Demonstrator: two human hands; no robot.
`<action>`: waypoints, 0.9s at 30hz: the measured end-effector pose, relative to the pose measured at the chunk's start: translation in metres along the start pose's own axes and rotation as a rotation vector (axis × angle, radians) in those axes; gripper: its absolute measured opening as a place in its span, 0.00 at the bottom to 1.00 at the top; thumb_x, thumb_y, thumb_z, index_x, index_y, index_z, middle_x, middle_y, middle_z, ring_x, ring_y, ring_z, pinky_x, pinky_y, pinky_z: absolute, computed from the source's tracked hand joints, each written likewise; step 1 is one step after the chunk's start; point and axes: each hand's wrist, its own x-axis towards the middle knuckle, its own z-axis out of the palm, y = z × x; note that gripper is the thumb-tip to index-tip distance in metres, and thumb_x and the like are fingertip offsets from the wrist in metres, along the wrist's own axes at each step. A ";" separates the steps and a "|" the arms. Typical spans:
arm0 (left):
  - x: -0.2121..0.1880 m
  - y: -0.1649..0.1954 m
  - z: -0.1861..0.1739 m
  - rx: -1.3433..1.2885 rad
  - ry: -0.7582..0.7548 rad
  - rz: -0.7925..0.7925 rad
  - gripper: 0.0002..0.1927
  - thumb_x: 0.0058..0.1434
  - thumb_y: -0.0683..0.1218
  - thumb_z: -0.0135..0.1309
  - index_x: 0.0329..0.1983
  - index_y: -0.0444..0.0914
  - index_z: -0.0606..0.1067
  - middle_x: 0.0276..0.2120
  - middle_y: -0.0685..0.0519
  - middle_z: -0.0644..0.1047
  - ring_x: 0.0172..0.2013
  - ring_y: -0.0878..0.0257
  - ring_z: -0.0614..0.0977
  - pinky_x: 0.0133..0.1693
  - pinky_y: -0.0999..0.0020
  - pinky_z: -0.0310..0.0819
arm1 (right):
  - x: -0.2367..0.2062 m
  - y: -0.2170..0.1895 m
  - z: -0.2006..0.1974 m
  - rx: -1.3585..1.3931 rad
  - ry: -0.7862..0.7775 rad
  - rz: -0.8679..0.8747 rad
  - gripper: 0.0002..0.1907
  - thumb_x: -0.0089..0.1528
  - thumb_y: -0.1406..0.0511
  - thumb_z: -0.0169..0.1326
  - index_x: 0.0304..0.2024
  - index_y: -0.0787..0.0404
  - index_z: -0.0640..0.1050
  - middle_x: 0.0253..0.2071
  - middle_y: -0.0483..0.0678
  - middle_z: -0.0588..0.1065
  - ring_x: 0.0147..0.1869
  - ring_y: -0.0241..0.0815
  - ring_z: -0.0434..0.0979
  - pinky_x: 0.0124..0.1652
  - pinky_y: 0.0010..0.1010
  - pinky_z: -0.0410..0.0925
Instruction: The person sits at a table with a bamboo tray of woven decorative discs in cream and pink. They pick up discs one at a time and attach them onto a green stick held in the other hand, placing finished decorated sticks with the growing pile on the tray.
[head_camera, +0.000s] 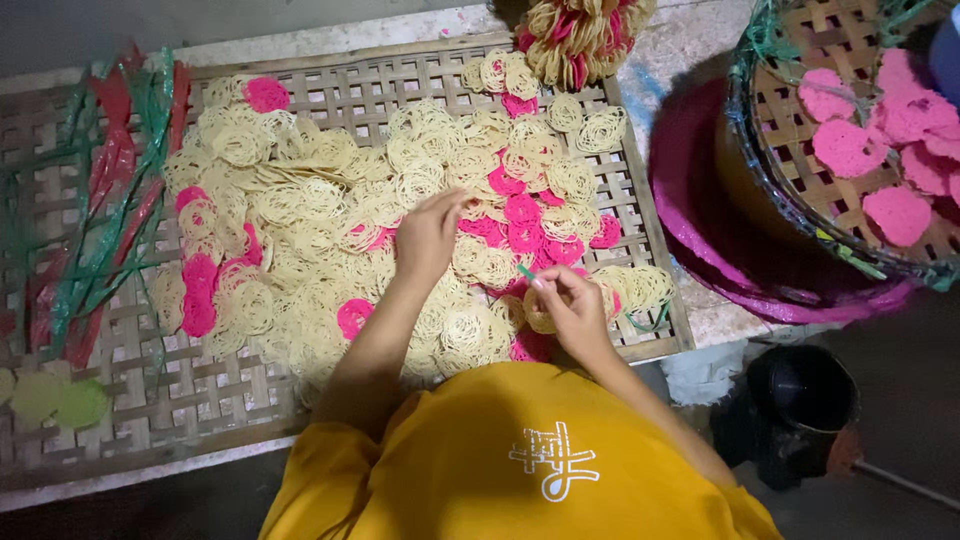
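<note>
Woven bamboo tray (640, 340) lies flat on a pale surface (690, 60), covered with cream and pink noodle-like cracker discs (320, 210) in a loose heap. Left hand (430, 235) reaches into the heap's middle, fingertips pressed together and pinching down on a cream disc (455, 205) beside a cluster of pink ones (520, 215). Right hand (572, 305) sits near the tray's front right, fingers curled around a cream disc held in the palm (540, 315), thumb and forefinger pinching a thin green strip (526, 271) that sticks up and to the left. Hands are near each other, not touching. Person wears a yellow shirt (500, 450).

Bundle of red and green plastic strips (110, 200) lies on the tray's left part, well apart from both hands. A bunch of strung discs (575, 35) rests at the top edge. Right of the tray, a round basket (790, 150) holds solid pink crackers (850, 145), sitting over a magenta basin (700, 250). Dark bucket (800, 400) stands on the floor below.
</note>
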 end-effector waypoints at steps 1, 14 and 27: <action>-0.003 0.000 0.001 -0.222 -0.021 -0.118 0.16 0.70 0.47 0.51 0.58 0.39 0.77 0.56 0.44 0.80 0.54 0.54 0.85 0.59 0.54 0.76 | 0.002 -0.001 0.002 -0.016 0.011 0.001 0.07 0.69 0.68 0.53 0.39 0.66 0.79 0.28 0.40 0.74 0.32 0.27 0.69 0.33 0.22 0.64; -0.057 0.003 0.025 -0.787 -0.228 -0.419 0.22 0.69 0.52 0.52 0.61 0.34 0.75 0.43 0.47 0.84 0.38 0.65 0.84 0.45 0.69 0.82 | 0.024 -0.014 0.022 -0.334 0.141 -0.074 0.06 0.65 0.68 0.57 0.34 0.65 0.80 0.20 0.38 0.67 0.26 0.26 0.61 0.25 0.24 0.57; -0.068 0.038 0.009 -0.540 -0.183 -0.267 0.18 0.70 0.48 0.52 0.61 0.39 0.77 0.33 0.58 0.79 0.22 0.76 0.68 0.24 0.78 0.62 | 0.028 -0.008 0.020 -0.382 0.170 -0.060 0.09 0.65 0.67 0.59 0.31 0.65 0.79 0.19 0.40 0.67 0.25 0.28 0.61 0.25 0.26 0.57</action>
